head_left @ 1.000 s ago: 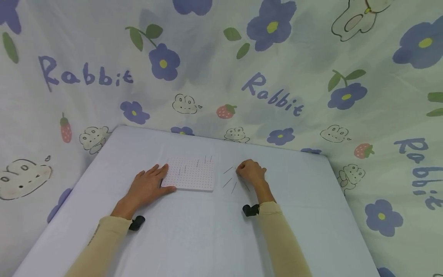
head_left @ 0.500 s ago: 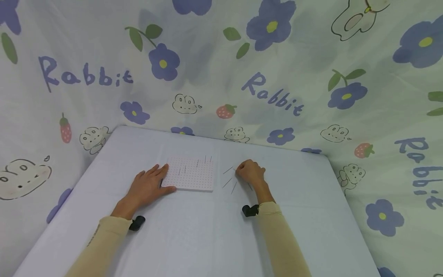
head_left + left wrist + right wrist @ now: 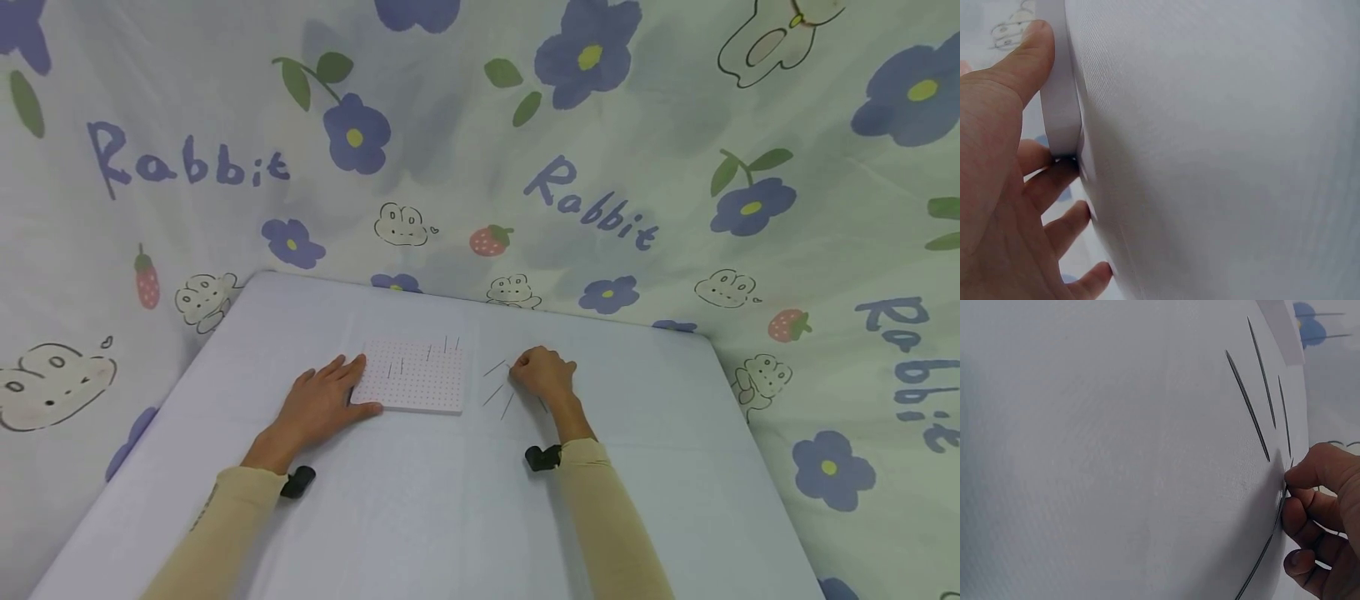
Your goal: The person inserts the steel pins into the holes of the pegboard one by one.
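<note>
My left hand (image 3: pixel 318 404) lies at the left end of a white board with rows of small holes (image 3: pixel 420 392). Its fingers touch the left side, while the thumb (image 3: pixel 1038 53) rests at the near edge. Several thin needles (image 3: pixel 430 353) stand upright in the board. To the board's right, my right hand (image 3: pixel 545 372) is low over the table and pinches a thin dark metal needle (image 3: pixel 1281 503) between thumb and forefinger. More such needles lie around it, including one needle (image 3: pixel 1247 406) and another needle (image 3: pixel 1254 569) partly below the hand.
A white cloth covers the table (image 3: pixel 420 517). Behind it hangs a patterned curtain (image 3: pixel 465 125) with flowers and rabbits. Loose needles (image 3: pixel 493 368) lie between the board and my right hand. Each wrist wears a small black camera (image 3: pixel 298 482).
My right hand stays at nearly the same spot, its fingers shifting only slightly at the needle. The left hand and the board have not moved.
</note>
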### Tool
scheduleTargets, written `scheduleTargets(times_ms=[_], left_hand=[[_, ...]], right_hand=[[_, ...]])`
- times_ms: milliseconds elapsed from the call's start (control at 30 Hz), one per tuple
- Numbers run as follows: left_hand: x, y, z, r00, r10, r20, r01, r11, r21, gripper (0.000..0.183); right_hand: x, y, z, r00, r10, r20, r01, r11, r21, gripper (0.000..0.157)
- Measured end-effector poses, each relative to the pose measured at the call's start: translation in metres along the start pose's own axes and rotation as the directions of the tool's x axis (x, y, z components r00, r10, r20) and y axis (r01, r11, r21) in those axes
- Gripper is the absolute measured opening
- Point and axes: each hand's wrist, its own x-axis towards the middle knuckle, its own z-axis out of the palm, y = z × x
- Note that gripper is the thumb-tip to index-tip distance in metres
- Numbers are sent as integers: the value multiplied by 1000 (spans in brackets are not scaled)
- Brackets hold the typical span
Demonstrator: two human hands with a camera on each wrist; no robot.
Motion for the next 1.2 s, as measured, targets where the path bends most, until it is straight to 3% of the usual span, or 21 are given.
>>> scheduleTargets(times_ms=[233, 467, 833, 1200], left_hand=[[1, 1, -2, 1000, -7, 3, 7, 1000, -4, 96], [1, 3, -3, 1000, -8, 8, 8, 1000, -9, 95], [-1, 4, -4, 1000, -9, 9, 9, 1000, -11, 94], [-1, 4, -3, 1000, -17, 21, 17, 1000, -8, 94]], right_hand=[[-1, -2, -1, 997, -65, -30, 68, 993, 98, 12], [-2, -16, -6, 987, -153, -51, 161, 953, 257, 9], [-4, -51, -9, 964, -244, -109, 267, 895, 356, 8], [-7, -83, 1, 934, -327, -146, 358, 841, 407, 4]])
